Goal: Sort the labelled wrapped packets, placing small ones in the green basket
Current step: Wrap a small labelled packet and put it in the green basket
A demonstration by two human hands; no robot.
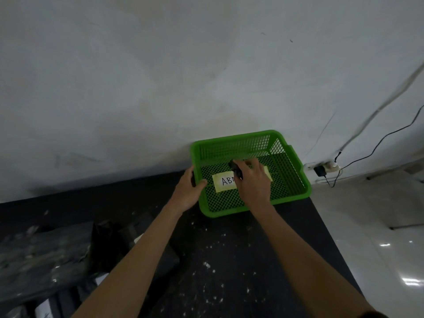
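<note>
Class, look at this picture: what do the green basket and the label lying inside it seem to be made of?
Green basket: probably moulded plastic, given its even bright colour, smooth rim and regular mesh holes.
Label: likely pale paper or card, matte and flat, with dark handwritten letters; the right hand covers part of it.

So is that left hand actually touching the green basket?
Touching. The head view shows the left hand gripping the green basket at its left rim, thumb hooked over the edge.

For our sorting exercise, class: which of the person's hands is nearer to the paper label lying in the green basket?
Right. The right hand is over the paper label, covering part of it; the left hand grips the green basket at its left rim, beside the label.
</note>
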